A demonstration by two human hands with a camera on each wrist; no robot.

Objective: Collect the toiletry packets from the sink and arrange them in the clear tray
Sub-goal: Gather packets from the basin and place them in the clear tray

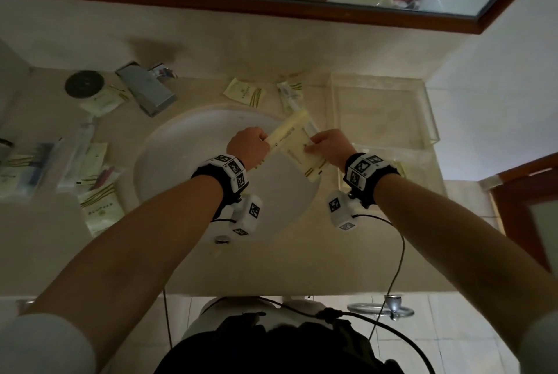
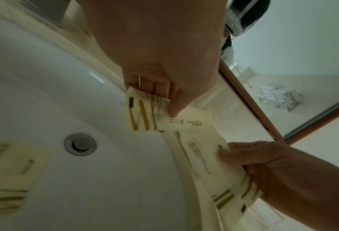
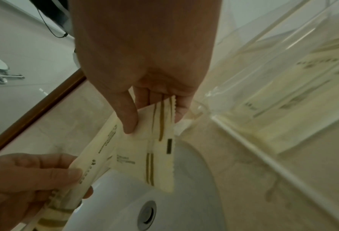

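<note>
Above the white sink [image 1: 193,144], both hands held cream toiletry packets: the left hand [image 1: 248,147] was clamped on a long narrow packet [image 1: 287,129], thumb pinching it against curled fingers, and the right hand [image 1: 330,145] pinched a wider packet [image 1: 305,159] between thumb and fingers. The two packets crossed and touched between the hands, near the sink's right rim.

The clear tray [image 1: 428,120] sat at the counter's back right corner, just beside the sink, with at least one packet lying flat inside, as the right wrist view showed.

The likeliest slip, as I judged it: the thin glossy packets could slide from a light pinch during a hand-over and drop back into the basin; one could also catch on the tray's near wall and land on the counter [image 1: 271,268].

Counted: two packets in the hands, one in the basin in the left wrist view, two on the counter behind the sink, and a cluster along the counter's left edge too jumbled to count
</note>
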